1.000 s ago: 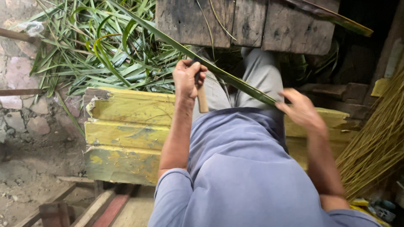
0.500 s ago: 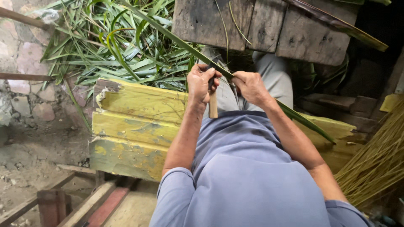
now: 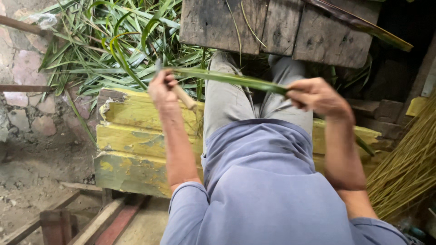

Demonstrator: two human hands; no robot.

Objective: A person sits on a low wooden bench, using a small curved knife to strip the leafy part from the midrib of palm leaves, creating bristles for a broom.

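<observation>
A person is sitting on a yellow wooden bench (image 3: 136, 136), seen from above. Left of the bench, a heap of cut green leaves (image 3: 113, 50) is lying on the ground. Above the bench, the left hand (image 3: 163, 88) is closing its grip around a knife with a pale wooden handle (image 3: 184, 96). A long green leaf strip (image 3: 236, 80) is stretching sideways over the lap, its long axis running from the knife to the right hand (image 3: 318, 97), which is pinching it tight. A bundle of yellow sticks (image 3: 404, 168) is lying right of the bench.
</observation>
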